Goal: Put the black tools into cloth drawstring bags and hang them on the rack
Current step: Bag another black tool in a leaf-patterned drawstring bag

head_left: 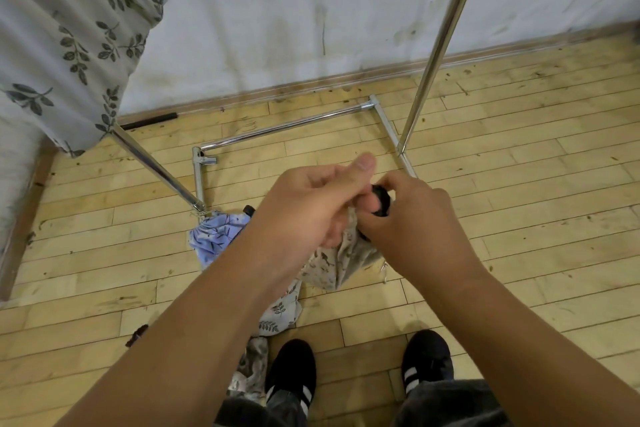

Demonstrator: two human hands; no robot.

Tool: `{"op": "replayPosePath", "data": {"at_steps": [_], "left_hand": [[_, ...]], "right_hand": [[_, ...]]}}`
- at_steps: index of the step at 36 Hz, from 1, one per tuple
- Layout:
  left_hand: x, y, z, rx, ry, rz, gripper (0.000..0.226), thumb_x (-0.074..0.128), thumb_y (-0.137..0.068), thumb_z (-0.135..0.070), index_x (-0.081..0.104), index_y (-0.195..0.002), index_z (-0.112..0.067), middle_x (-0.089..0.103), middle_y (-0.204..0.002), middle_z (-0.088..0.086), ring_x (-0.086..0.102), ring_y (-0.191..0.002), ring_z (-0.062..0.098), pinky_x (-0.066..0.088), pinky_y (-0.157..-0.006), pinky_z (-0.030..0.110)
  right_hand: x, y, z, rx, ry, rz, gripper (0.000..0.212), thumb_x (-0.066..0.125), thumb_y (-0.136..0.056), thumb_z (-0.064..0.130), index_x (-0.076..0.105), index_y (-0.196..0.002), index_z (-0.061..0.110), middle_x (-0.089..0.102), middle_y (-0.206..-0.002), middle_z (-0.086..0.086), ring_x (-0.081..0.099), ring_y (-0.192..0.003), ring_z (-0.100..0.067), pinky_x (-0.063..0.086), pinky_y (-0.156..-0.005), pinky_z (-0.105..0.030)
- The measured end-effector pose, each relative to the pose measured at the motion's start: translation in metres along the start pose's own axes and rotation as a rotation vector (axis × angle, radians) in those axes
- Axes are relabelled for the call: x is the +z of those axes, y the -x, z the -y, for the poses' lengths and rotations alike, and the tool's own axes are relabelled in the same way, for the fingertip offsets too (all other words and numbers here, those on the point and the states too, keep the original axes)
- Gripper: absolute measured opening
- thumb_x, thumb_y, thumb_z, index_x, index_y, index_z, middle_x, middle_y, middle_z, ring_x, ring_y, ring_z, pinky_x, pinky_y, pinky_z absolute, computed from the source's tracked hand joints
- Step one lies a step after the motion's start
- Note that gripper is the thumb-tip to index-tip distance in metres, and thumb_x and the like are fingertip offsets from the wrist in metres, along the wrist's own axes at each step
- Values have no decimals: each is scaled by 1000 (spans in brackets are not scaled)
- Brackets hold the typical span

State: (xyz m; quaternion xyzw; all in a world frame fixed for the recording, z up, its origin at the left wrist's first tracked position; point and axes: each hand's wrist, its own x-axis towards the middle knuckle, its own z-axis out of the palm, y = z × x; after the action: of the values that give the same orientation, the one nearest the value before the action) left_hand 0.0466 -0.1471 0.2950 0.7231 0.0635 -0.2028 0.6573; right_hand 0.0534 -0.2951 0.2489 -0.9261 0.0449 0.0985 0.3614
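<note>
My left hand [311, 204] grips the mouth of a beige patterned cloth bag [337, 265] that hangs below both hands. My right hand [412, 222] holds a black tool [381, 199] at the bag's opening; most of the tool is hidden by fingers and cloth. A blue leaf-print bag [216, 236] lies on the floor by the rack's foot, with a black tip [248, 209] poking out behind it. The chrome rack [438, 45] stands in front of me, its base rails on the floor.
A white leaf-print bag [280, 314] and a grey patterned bag [251, 367] lie near my black shoes [291, 371]. A leaf-print curtain [69, 38] hangs at the left. A small dark object [136, 334] lies on the wooden floor. The wall is close behind the rack.
</note>
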Motion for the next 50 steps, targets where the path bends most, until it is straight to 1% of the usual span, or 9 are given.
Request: {"op": "replayPosePath", "data": {"at_steps": [5,8,11,20,25,31,35,43,50], "left_hand": [[-23,-14,16,-113,-113,-111,37,68,-93,-48,65,-64,-26,42,-55,-10,35,-47,10,33,-54,26],[-24,-19,24,-152,-253,-111,15,72,-93,-39,71,-86,-25,55,-50,-18,47,-41,-2,38,-49,17],[-24,-30,36,-120,-434,-180,9,75,-91,-30,70,-95,-24,69,-73,-7,56,-54,2,39,-44,10],[-1,-41,54,-191,-746,-109,31,52,-94,-19,49,-65,-29,54,-61,-8,49,-54,7,30,-45,16],[19,-30,53,-142,-797,-28,27,56,-99,-15,52,-74,-24,45,-67,-11,45,-60,5,35,-49,8],[29,-31,56,-231,-282,-96,33,61,-100,-36,62,-70,-24,55,-48,-15,44,-47,4,39,-50,17],[27,-29,39,-337,294,-85,36,54,-103,-29,77,-77,-23,72,-81,-3,61,-69,11,47,-62,29],[19,-27,35,-373,385,83,72,23,-107,-61,70,-120,-8,64,-89,2,59,-71,12,41,-66,31],[7,-28,35,-389,386,27,55,49,-100,-62,68,-110,-11,69,-85,1,67,-69,12,48,-61,28]], "right_hand": [[-11,0,4,137,-356,184,52,69,-90,50,66,-133,21,71,-109,8,62,-84,-2,49,-69,-19],[-13,1,10,251,-670,253,25,58,-101,36,76,-112,23,67,-72,7,56,-62,-12,51,-69,-33],[-12,1,19,319,-831,275,24,56,-99,22,77,-92,14,67,-66,-5,56,-63,-24,54,-74,-40],[-1,13,30,198,-658,321,37,56,-97,36,62,-76,7,51,-65,-4,51,-68,-20,53,-90,-57],[-16,15,33,148,-651,283,32,58,-95,31,64,-90,1,50,-62,1,50,-66,-14,46,-79,-35],[-48,11,21,23,-686,335,33,49,-103,25,76,-85,18,71,-75,-3,66,-72,-18,55,-86,-39],[-52,8,12,-16,-435,324,38,45,-103,20,78,-103,38,77,-96,4,71,-92,-21,59,-87,-34],[-41,14,5,-306,-18,343,55,38,-107,17,48,-144,55,52,-108,16,53,-92,2,46,-76,-13],[-33,3,-7,-454,14,102,33,65,-95,6,83,-97,33,60,-102,12,56,-86,7,43,-80,-2]]}}
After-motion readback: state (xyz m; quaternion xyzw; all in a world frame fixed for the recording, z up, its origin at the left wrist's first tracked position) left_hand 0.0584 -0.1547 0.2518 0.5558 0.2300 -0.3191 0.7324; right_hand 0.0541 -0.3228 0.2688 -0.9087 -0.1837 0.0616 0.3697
